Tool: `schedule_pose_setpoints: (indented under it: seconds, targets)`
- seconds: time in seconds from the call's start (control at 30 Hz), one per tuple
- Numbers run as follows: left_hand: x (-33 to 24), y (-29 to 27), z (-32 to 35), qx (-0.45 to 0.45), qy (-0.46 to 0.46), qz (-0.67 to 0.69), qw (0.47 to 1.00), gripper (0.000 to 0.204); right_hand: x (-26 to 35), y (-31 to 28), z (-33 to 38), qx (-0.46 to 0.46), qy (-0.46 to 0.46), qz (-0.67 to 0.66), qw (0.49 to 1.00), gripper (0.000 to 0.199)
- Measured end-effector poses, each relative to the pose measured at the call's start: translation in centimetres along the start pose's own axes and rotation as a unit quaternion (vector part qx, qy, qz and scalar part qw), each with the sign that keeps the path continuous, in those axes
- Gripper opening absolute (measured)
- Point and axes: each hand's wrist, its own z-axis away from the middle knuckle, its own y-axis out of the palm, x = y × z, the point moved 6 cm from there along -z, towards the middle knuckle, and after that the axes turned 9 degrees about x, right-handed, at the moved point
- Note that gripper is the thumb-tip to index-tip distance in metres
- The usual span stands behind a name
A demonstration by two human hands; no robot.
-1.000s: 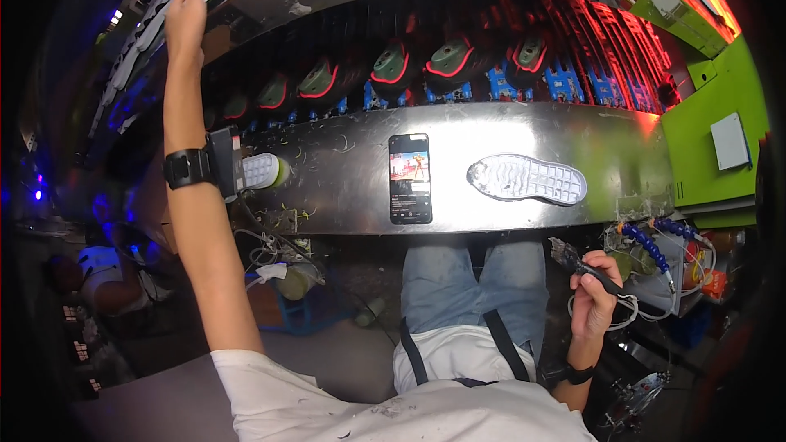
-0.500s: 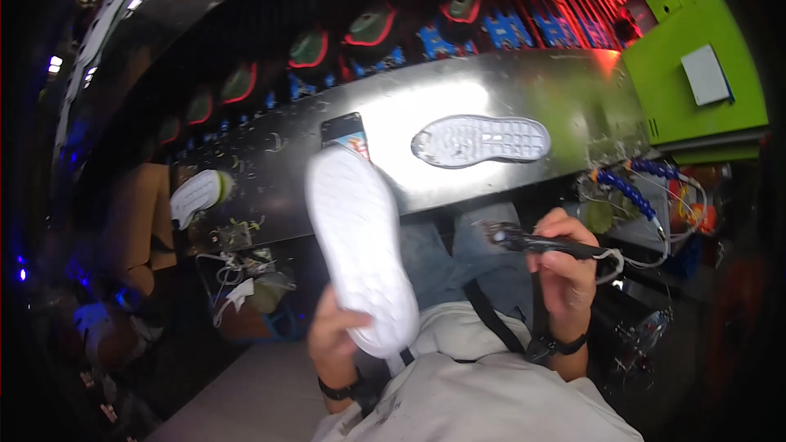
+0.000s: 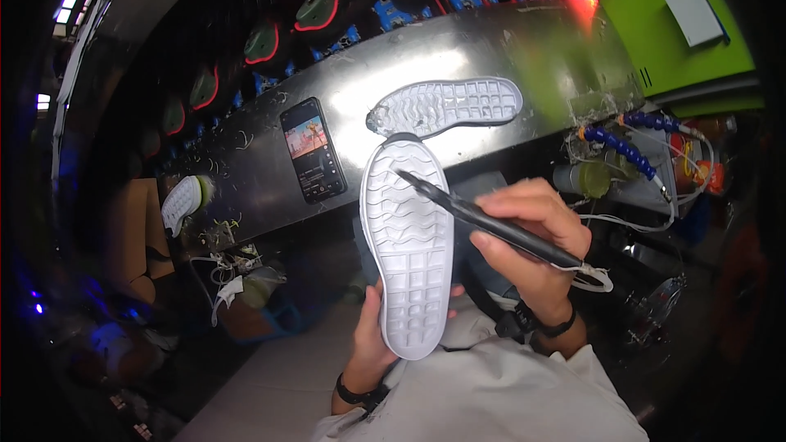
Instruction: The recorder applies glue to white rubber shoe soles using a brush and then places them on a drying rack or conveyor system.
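My left hand (image 3: 372, 331) grips a white shoe sole (image 3: 416, 254) near its lower end, thumb along one edge and fingertips showing at the other. The sole's face toward me has wavy ridges at the far half and square cells at the near half. My right hand (image 3: 540, 237) is closed round a black pen-shaped tool (image 3: 503, 229) with a pale cord. Its tip lies over the wavy part; whether it touches, I cannot tell. Just beyond, a second white sole (image 3: 471, 105) lies cell side up on the metal bench (image 3: 557, 57).
A phone (image 3: 313, 151) with a lit screen lies on the bench, left of the held sole. Another sole (image 3: 183, 203) sits at the left end near a cardboard box (image 3: 131, 233). Blue jointed hoses (image 3: 618, 151) stand at the right, below a green cabinet (image 3: 679, 45).
The held sole has turned from its smooth face to its ridged, celled face and moved right. My right hand has brought the tool left, over the sole. The view has shifted.
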Motion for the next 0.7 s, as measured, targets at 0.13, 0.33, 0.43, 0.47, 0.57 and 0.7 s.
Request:
schedule_pose_setpoints:
  seconds: [0.13,0.33,0.43,0.47,0.57,0.7]
  targets:
    - [1.2,1.0,-0.3,0.065,-0.031,-0.089,0.993,0.078,1.2,1.3,-1.9,0.011,-0.091,0.137,0.986,0.026]
    - [-0.9,-1.6,-0.5,-0.08,0.134,-0.108,0.982,0.055,2.0,2.8,1.3,0.134,-0.146,0.05,0.979,0.032]
    - [-1.2,-1.6,-0.1,-0.098,0.133,-0.02,0.986,0.06,2.6,1.4,0.8,0.016,-0.123,0.089,0.988,0.03]
    - [-1.2,-0.7,-1.6,-0.043,0.128,0.07,0.988,0.062,2.8,1.9,2.1,0.04,-0.167,0.157,0.973,0.028]
    - [-1.0,2.5,-4.0,-0.015,0.137,-0.018,0.99,0.069,3.9,3.8,4.5,0.085,-0.103,0.092,0.987,0.025]
    - [-2.0,4.3,-5.8,0.022,0.129,0.002,0.991,0.071,2.1,0.8,3.2,0.018,-0.05,0.006,0.999,0.027]
